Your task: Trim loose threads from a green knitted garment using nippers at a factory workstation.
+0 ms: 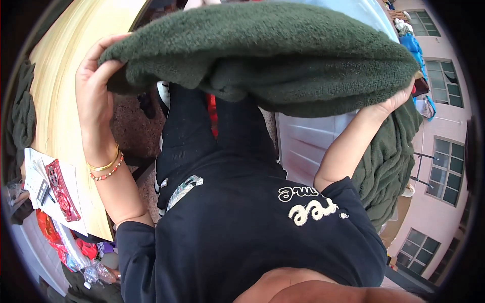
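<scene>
A thick dark green knitted garment [273, 55] is stretched wide in front of me at chest height. My left hand [96, 86] grips its left edge, fingers curled over the fabric, with gold and beaded bracelets on the wrist. My right hand [399, 98] grips the right edge, mostly hidden by the fabric; more green knit [389, 166] hangs down past that forearm. Below the garment I see my own black top and black trousers.
A pale wooden table [65, 76] runs along the left, with a red phone case [60, 189] on white paper near its front end and another dark green cloth [22, 116] on its far left edge. A pink building with windows [444, 166] stands at right.
</scene>
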Tool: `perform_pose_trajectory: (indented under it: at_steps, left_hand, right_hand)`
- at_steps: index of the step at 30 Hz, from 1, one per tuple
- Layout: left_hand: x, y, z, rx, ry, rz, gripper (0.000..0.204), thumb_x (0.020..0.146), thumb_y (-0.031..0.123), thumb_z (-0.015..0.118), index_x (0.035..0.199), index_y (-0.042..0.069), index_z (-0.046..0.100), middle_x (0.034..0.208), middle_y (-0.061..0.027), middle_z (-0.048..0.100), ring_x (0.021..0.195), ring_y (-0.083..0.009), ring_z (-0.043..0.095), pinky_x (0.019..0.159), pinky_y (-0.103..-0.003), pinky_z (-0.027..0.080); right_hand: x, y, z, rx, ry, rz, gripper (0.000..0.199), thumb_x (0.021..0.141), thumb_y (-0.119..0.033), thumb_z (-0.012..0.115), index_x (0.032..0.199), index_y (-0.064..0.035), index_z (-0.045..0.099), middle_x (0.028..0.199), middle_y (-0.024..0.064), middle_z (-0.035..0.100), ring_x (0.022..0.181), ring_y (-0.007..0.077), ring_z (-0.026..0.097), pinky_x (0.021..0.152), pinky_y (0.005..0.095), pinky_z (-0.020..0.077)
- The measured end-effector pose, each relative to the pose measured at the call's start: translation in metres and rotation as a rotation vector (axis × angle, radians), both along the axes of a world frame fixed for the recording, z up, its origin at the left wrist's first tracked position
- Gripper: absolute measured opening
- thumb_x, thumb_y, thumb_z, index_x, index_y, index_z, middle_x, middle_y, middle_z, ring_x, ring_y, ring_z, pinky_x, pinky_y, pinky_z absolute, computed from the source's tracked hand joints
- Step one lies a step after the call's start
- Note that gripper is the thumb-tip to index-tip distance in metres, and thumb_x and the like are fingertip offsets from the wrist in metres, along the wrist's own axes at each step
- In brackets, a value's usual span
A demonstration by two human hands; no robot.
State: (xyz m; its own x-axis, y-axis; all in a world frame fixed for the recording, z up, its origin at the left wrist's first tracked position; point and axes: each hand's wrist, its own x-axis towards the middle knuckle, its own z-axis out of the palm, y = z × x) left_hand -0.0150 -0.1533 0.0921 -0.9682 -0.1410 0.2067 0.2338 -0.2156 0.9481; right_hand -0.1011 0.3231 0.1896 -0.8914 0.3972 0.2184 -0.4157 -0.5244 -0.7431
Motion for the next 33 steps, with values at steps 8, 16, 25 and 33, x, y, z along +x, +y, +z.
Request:
perform_pose_trajectory:
  at_steps: [8,16,25,33]
  left_hand:
    - [-0.002,0.06,0.042,-0.168,0.044,-0.104,0.035,0.076,-0.005,0.051,0.109,-0.002,0.062,0.103,-0.0102,0.066,0.098,-0.0169,0.062,0.09,-0.028,0.046]
    - [0.001,0.174,0.004,-0.199,0.262,-0.049,0.025,0.071,-0.011,0.05,0.093,-0.001,0.057,0.091,-0.0044,0.062,0.09,-0.0105,0.06,0.082,-0.022,0.046]
    - [0.024,0.163,-0.033,-0.087,0.145,-0.166,0.024,0.081,0.012,0.069,0.101,0.002,0.063,0.093,-0.0066,0.065,0.088,-0.015,0.062,0.079,-0.027,0.048]
    - [-0.001,0.058,-0.199,-0.084,-0.609,0.339,0.029,0.091,0.031,0.06,0.105,0.006,0.068,0.101,-0.0008,0.067,0.086,-0.007,0.057,0.072,-0.022,0.039]
  right_hand:
    - [0.015,-0.052,-0.037,0.119,-0.098,0.177,0.063,0.09,-0.041,0.058,0.134,0.0018,0.044,0.136,0.023,0.046,0.125,0.0393,0.044,0.106,0.055,0.0351]
    - [0.046,-0.095,-0.105,0.579,-0.091,0.953,0.073,0.067,-0.009,0.08,0.131,0.0065,0.047,0.09,0.0027,0.065,0.077,0.0064,0.062,0.072,0.0192,0.0503]
    - [0.065,-0.083,-0.107,0.614,-0.204,0.786,0.024,0.073,-0.003,0.074,0.091,0.001,0.059,0.086,0.0054,0.065,0.076,0.0097,0.061,0.068,0.022,0.0478]
    - [0.087,-0.096,-0.126,0.436,-0.198,1.168,0.029,0.06,-0.001,0.08,0.078,-0.0002,0.057,0.077,0.0036,0.059,0.065,0.0092,0.057,0.058,0.0224,0.0423]
